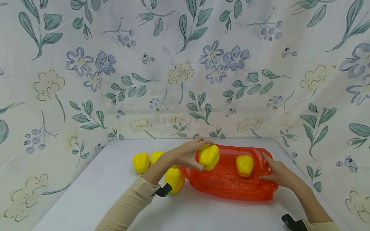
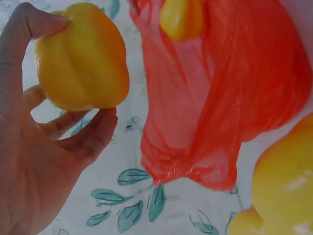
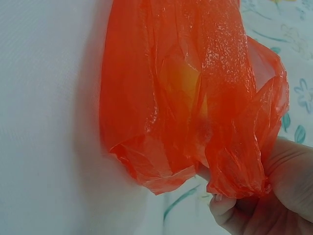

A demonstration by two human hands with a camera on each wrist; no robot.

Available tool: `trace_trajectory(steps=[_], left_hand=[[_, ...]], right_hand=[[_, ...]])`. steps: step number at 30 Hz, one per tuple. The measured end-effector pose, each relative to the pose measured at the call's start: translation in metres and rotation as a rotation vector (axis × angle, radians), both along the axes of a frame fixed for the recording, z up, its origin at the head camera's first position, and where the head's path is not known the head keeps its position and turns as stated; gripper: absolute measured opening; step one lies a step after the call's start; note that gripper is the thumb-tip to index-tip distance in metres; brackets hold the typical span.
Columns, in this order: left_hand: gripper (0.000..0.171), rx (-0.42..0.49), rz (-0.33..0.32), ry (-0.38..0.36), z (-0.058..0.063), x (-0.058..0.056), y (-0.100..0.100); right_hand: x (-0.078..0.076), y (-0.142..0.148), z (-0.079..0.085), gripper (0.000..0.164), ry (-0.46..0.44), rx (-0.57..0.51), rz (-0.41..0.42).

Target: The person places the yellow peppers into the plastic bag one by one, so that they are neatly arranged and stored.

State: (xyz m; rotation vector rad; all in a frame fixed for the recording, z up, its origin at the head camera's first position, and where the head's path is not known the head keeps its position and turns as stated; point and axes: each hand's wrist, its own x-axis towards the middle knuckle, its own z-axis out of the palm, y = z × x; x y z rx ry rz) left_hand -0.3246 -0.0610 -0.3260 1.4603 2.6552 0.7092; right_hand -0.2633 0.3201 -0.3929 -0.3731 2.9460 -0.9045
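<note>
My left hand (image 1: 186, 154) grips a yellow bell pepper (image 1: 209, 157) over the left part of a red plastic bag (image 1: 228, 187). In the left wrist view, the thumb presses the top of this pepper and the fingers curl beneath it. Another yellow bell pepper (image 1: 245, 166) lies at the bag's middle, within its opening. At the bag's right end, my right hand (image 1: 277, 173) holds the edge of the plastic. Up close in the right wrist view, the thumb and fingers pinch the crumpled film (image 3: 239, 181), and a yellow shape shows dimly through the bag.
Several more yellow bell peppers stand left of the bag, among them one at the far left (image 1: 141, 162) and a nearer one (image 1: 174, 181) partly behind the left forearm. Everything rests on a white table (image 1: 86, 195). A flower-patterned cloth (image 1: 179, 89) hangs behind it.
</note>
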Motion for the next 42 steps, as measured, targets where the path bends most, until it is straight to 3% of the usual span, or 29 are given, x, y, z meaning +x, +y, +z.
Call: trace_trajectory(steps=[8,18,24,30,42], left_hand=[[0.081,-0.054,-0.015,-0.012,-0.005,-0.015,0.024],[0.077,-0.141,0.014,-0.035,-0.014,-0.033,0.045],[0.081,-0.210,0.058,-0.120,-0.022,-0.035,0.058],[0.083,-0.261,0.063,-0.108,-0.033,-0.037,0.072],[0.080,-0.275,0.120,-0.182,-0.057,-0.039,0.088]], right_hand=[[-0.001,0.000,0.001,0.102,0.020,-0.006,0.016],[-0.001,0.001,0.001,0.101,0.027,-0.015,0.009],[0.001,0.002,0.001,0.102,0.026,0.006,0.011],[0.000,0.003,0.000,0.100,0.026,-0.011,0.025],[-0.001,0.001,-0.004,0.100,0.015,-0.027,0.004]])
